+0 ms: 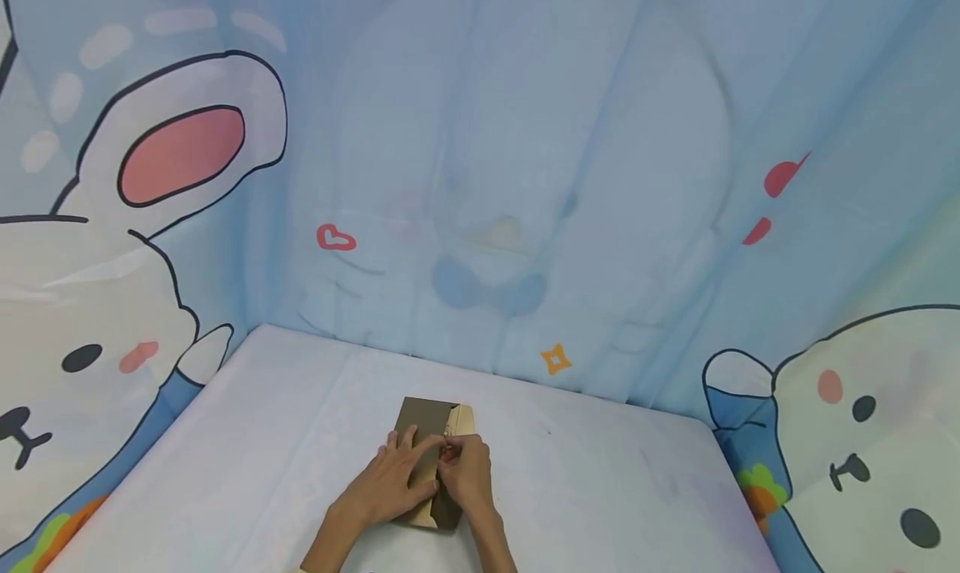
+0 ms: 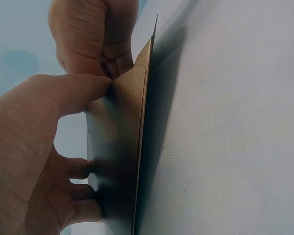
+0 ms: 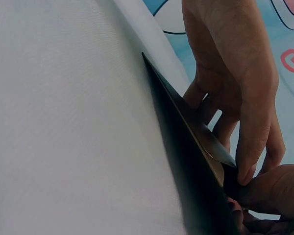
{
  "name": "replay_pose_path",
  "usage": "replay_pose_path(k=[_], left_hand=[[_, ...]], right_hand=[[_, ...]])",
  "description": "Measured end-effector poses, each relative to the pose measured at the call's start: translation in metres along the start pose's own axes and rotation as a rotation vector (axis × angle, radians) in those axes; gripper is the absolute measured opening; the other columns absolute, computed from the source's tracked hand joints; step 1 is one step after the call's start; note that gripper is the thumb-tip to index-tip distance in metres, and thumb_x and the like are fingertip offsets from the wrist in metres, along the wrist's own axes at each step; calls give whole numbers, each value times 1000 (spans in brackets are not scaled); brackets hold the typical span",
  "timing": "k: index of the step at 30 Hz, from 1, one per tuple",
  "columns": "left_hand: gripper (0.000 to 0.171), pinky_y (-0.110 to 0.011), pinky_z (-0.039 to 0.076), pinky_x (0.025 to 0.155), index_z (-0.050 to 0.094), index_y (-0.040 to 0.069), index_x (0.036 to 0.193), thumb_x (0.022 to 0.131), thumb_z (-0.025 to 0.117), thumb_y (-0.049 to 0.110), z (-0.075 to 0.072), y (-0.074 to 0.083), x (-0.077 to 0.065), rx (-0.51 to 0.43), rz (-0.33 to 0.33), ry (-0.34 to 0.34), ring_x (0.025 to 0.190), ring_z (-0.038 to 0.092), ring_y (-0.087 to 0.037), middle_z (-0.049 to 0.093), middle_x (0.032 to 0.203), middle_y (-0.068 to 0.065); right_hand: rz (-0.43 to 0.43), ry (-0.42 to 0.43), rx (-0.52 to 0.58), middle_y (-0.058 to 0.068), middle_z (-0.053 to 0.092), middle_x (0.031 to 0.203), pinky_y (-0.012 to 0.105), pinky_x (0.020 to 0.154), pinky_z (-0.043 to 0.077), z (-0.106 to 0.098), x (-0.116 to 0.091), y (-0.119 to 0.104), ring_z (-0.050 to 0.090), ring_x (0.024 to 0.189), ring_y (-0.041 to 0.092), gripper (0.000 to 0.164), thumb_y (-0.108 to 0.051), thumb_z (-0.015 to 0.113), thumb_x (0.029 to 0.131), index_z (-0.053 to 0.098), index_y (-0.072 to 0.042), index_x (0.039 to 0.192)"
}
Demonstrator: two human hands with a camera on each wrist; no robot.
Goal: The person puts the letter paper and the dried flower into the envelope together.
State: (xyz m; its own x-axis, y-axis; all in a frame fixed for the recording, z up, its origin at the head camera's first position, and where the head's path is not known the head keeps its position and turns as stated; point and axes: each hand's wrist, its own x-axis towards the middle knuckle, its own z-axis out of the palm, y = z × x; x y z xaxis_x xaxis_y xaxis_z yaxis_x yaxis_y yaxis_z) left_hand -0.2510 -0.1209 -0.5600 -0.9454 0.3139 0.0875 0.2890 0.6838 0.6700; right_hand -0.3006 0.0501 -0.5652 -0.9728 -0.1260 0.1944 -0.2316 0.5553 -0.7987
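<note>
A flat, folded brown cardboard piece (image 1: pixel 426 413) lies on the white-covered table, with a lighter flap (image 1: pixel 462 421) along its right side. My left hand (image 1: pixel 386 483) rests on its face with fingers spread, and the left wrist view shows those fingertips touching the cardboard (image 2: pixel 120 142). Close beside, my right hand (image 1: pixel 469 475) has its fingers curled and pinches the cardboard's right edge. From the right wrist, the cardboard (image 3: pixel 186 129) looks slightly raised along that edge, with a narrow gap between its layers. What the right fingertips hold inside the fold is partly hidden.
The white tabletop (image 1: pixel 600 481) extends to both sides of the cardboard. A light-blue curtain (image 1: pixel 525 140) printed with cartoon animals hangs behind the table's back edge and along both sides.
</note>
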Motion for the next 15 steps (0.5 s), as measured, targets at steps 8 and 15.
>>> replay_pose_path(k=[8,15], left_hand=[[70,-86,40,112,44,27,166,105,71,47,0,0,-6,89,42,41,145,34,-79,35,167,-43],[71,-90,31,114,43,29,168,105,71,47,-10,-7,-23,58,-17,49,150,26,-79,30,168,-45]], right_hand=[[26,61,5,8,78,78,20,59,58,-11,-7,11,69,66,9,32,10,87,80,81,8,111],[134,155,-79,5,74,77,20,59,53,-37,-19,9,66,66,11,33,-2,92,82,81,5,113]])
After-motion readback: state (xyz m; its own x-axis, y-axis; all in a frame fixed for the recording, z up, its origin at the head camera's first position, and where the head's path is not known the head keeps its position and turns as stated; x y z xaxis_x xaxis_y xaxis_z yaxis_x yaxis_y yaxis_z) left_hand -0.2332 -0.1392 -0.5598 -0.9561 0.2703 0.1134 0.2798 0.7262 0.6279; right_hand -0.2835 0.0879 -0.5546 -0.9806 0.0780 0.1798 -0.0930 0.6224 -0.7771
